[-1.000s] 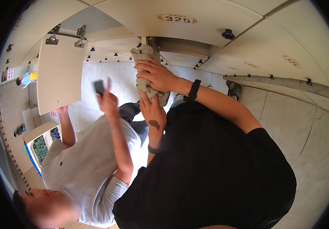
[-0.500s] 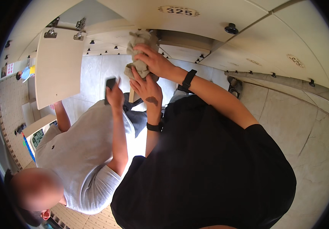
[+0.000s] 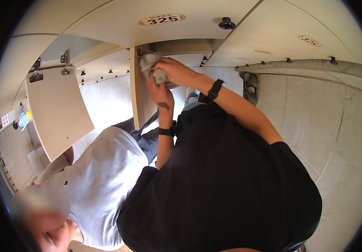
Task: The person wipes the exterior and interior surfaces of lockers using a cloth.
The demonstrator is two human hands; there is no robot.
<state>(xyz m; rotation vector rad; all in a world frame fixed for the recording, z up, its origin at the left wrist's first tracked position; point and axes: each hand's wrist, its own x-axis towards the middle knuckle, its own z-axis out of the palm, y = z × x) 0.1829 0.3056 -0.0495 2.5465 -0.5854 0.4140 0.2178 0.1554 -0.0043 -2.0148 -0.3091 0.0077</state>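
A crumpled beige-grey cloth (image 3: 148,63) is bunched at the mouth of an open locker compartment (image 3: 193,46), against a pale wooden door panel (image 3: 135,101) standing on its left. My right hand (image 3: 177,72) has its fingers curled over the cloth from the right. Beneath it, my left hand (image 3: 159,89) grips the lower part of the same cloth, fingertips partly hidden in its folds. Both wrists wear black bands.
A co-worker in a grey T-shirt (image 3: 103,180) leans in at lower left, beside another open locker door (image 3: 59,109). Closed locker doors with black knobs (image 3: 227,23) line the top and right. Dark shoes (image 3: 249,90) stand by the right plinth on tiled floor (image 3: 298,109).
My hands and the cloth have shifted toward the compartment, exposing more of the wooden panel below them. The view has shifted slightly. The co-worker's phone-holding hand is now out of sight.
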